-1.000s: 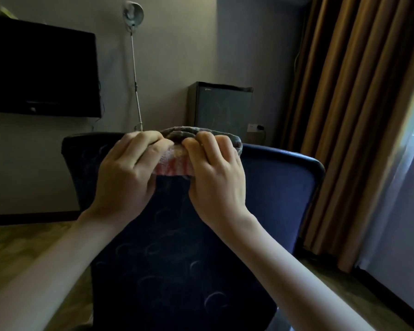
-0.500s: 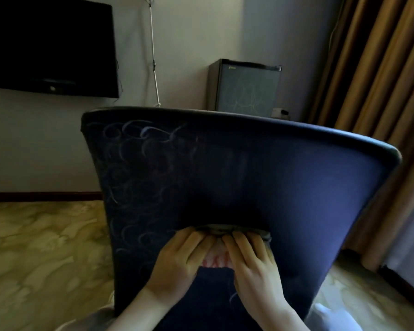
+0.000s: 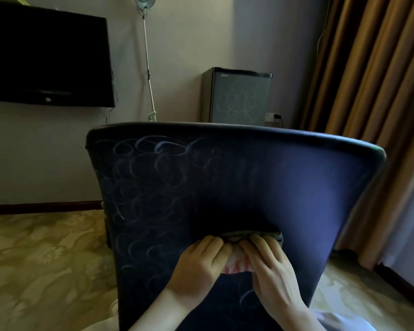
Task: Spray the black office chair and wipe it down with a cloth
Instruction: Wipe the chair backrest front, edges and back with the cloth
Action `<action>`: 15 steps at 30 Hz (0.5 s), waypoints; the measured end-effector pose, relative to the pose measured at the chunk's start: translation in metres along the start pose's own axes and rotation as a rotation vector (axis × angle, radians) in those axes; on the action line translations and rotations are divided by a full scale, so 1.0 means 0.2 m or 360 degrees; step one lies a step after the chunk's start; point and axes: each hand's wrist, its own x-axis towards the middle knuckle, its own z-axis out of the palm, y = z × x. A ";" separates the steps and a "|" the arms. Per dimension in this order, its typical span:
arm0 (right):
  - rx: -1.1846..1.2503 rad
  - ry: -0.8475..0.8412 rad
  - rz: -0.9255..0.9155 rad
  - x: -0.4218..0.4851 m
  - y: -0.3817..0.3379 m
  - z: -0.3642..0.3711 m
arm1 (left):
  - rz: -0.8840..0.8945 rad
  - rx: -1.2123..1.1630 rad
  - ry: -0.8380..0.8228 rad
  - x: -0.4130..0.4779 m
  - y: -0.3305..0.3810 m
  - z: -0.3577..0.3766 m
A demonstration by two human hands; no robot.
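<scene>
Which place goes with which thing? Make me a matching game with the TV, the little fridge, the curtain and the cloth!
Things:
1 TV
2 little fridge
3 curtain
4 cloth

Places:
A held against the chair by the left hand and right hand
B hanging at the right
C on the wall, left
D standing beyond the chair

Pairs: 1-C, 2-D, 3-B, 4-A

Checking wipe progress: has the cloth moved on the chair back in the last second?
Yes. The cloth went down, from the top edge of the chair to low on its back.
</scene>
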 end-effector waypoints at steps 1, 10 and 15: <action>0.0030 0.0008 0.0021 0.05 0.00 -0.04 | 0.0018 0.0000 0.0018 0.05 0.01 -0.04; 0.0168 0.0259 -0.0021 0.77 -0.12 -0.42 | 0.0024 0.0213 0.0428 0.67 -0.07 -0.62; 0.0048 0.0339 -0.0049 0.84 -0.19 -0.40 | -0.0029 0.0265 0.0499 0.66 -0.15 -0.61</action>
